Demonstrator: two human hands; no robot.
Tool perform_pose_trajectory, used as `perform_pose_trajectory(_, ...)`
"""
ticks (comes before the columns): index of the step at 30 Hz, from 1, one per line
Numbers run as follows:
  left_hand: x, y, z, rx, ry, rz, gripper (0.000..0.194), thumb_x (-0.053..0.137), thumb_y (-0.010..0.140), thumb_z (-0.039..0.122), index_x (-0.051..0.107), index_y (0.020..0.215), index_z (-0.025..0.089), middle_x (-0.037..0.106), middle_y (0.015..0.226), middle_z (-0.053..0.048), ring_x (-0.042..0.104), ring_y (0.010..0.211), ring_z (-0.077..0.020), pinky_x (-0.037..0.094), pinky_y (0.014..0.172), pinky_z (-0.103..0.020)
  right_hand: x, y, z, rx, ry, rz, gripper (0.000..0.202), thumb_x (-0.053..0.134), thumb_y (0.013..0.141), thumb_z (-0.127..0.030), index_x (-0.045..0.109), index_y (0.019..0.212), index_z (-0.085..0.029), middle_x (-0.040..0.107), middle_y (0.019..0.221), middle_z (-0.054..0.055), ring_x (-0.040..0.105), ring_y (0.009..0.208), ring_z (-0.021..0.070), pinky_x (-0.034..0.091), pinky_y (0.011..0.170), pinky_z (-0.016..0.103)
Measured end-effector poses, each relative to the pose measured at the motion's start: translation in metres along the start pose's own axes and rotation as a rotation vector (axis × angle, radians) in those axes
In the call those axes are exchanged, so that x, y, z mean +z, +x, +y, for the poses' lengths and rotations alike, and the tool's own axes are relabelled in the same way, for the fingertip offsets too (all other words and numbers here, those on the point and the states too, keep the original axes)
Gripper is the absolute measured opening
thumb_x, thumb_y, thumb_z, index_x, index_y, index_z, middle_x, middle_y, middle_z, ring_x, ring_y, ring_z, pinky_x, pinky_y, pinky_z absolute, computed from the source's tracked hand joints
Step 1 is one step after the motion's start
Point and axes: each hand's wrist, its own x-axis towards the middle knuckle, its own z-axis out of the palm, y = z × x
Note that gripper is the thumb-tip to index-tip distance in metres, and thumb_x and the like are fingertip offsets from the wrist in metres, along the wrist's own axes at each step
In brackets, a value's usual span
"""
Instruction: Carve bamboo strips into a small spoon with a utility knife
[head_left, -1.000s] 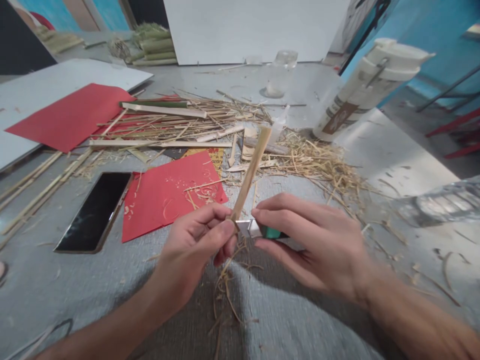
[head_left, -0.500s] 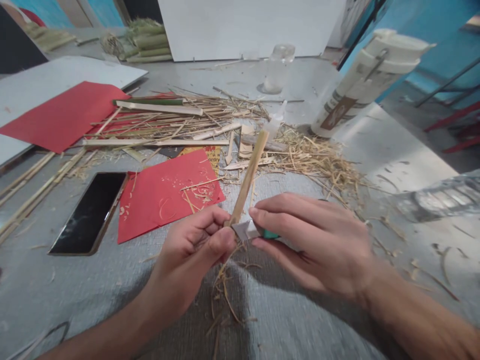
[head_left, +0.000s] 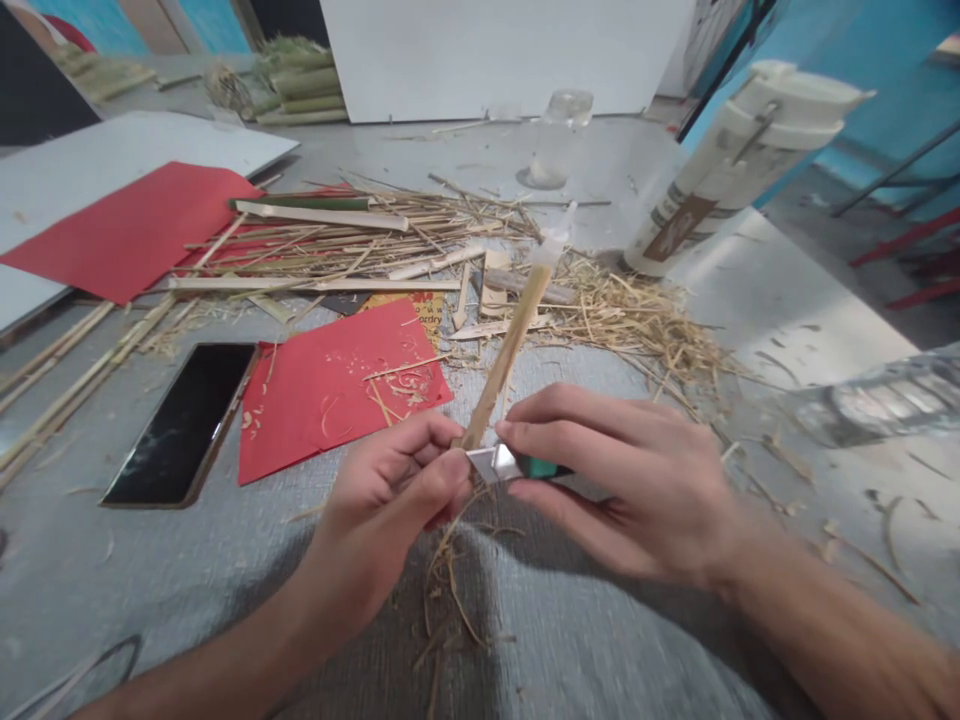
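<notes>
Grey surface (head_left: 600, 660) spreads below the hands: the left hand (head_left: 397, 480) pinches a strip (head_left: 502, 370) near its lower end, the strip slanting up and away; the right hand (head_left: 630, 475) grips a knife (head_left: 538, 467), blade beside the left thumb. Beyond lie a phone (head_left: 184, 425), red paper (head_left: 337, 390), shavings (head_left: 645, 310), sticks (head_left: 330, 240), then a white board (head_left: 510, 50).

Left hand (head_left: 394, 485) on strip (head_left: 508, 352); knife (head_left: 506, 463) in right hand (head_left: 630, 480)

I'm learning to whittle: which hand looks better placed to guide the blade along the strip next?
Probably the right hand: it grips the cutter, whose blade sits at the tan strip's lower end. The left hand is occupied pinching that end.
</notes>
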Motion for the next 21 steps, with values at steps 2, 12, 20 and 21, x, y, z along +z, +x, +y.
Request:
perform_pose_trajectory(2,-0.001,-0.002,-0.002,-0.005,0.01,-0.019,0.027,0.08,0.098,0.045,0.072,0.094,0.02,0.053,0.069,0.004,0.036,0.061,-0.0087,0.028,0.057,-0.022,0.0,0.0,-0.001,0.001,0.01,-0.008,0.016,0.065,0.108,-0.029,0.071,0.109,-0.014,0.078,0.104,0.01,0.074,0.083,0.0166,0.053,0.063,0.028)
perform_pose_trajectory(12,0.0,-0.002,-0.001,-0.049,0.008,-0.07,0.033,0.08,0.097,0.051,0.071,0.094,0.019,0.05,0.074,0.003,0.035,0.065,-0.0096,0.028,0.059,-0.024,-0.003,0.001,0.002,-0.072,-0.13,0.03,0.014,0.067,0.107,-0.027,0.071,0.105,-0.015,0.078,0.099,0.01,0.073,0.078,0.0176,0.051,0.061,0.031)
perform_pose_trajectory(20,0.004,-0.004,-0.001,-0.051,-0.027,-0.089,0.031,0.081,0.097,0.047,0.07,0.088,0.019,0.049,0.07,0.004,0.035,0.062,-0.0095,0.031,0.059,-0.023,-0.011,0.001,0.007,-0.022,-0.234,0.147,0.01,0.072,0.103,-0.023,0.072,0.109,-0.015,0.079,0.102,0.01,0.075,0.084,0.0183,0.056,0.067,0.03)
perform_pose_trajectory(21,0.004,-0.003,-0.002,-0.052,-0.027,-0.092,0.03,0.081,0.097,0.046,0.07,0.087,0.019,0.049,0.069,0.005,0.035,0.061,-0.0093,0.031,0.059,-0.023,-0.013,0.001,0.008,-0.01,-0.253,0.168,0.011,0.073,0.102,-0.023,0.072,0.11,-0.016,0.079,0.103,0.009,0.076,0.086,0.0183,0.057,0.068,0.03)
